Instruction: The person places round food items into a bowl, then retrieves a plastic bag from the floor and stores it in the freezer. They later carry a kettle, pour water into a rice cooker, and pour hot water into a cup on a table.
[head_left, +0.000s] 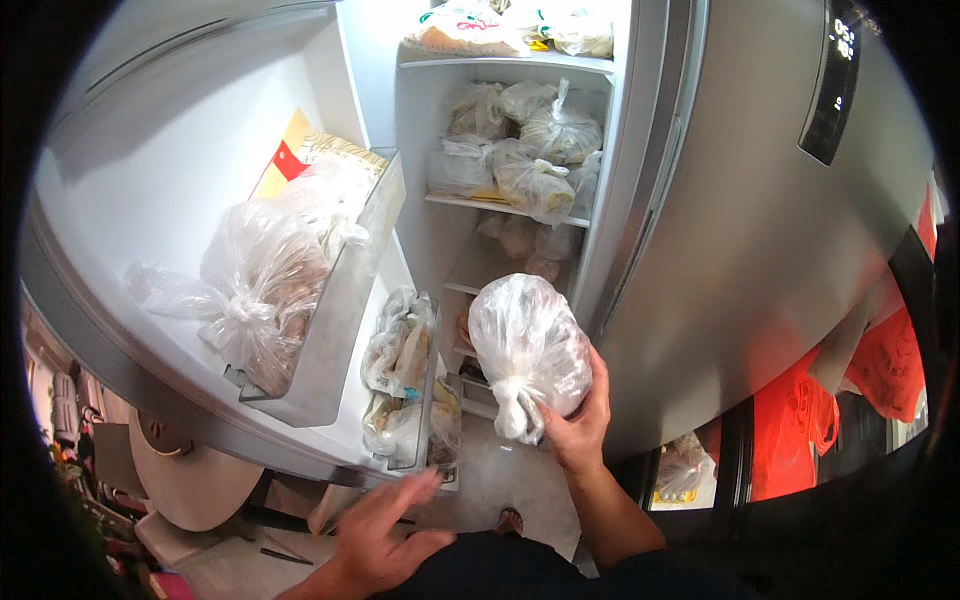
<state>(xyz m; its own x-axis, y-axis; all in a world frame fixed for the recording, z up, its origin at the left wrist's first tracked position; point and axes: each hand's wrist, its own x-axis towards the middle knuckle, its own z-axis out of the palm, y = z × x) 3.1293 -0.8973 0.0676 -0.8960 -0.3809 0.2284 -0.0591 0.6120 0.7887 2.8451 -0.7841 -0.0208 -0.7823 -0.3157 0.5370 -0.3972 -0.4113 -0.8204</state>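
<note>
My right hand (583, 420) grips a knotted clear plastic bag (529, 330) with pale contents, which I cannot make out. It is held up in front of the open freezer compartment, knot towards me. My left hand (390, 529) is empty, its thumb apart from the fingers, just below the lower bin of the open door. In that lower door bin (431, 360) sit folded plastic bags of food (401, 345). A large knotted plastic bag (259, 292) with brownish contents fills the upper door bin (322, 360), beside a yellow and red package (289, 161).
Several knotted bags (536, 150) crowd a middle shelf (510, 206); more bags (495, 30) lie above. The closed right door (720, 247) carries a lit display panel (829, 82). Red plastic bags (787, 427) hang at right. A round table (191, 480) stands behind the open door.
</note>
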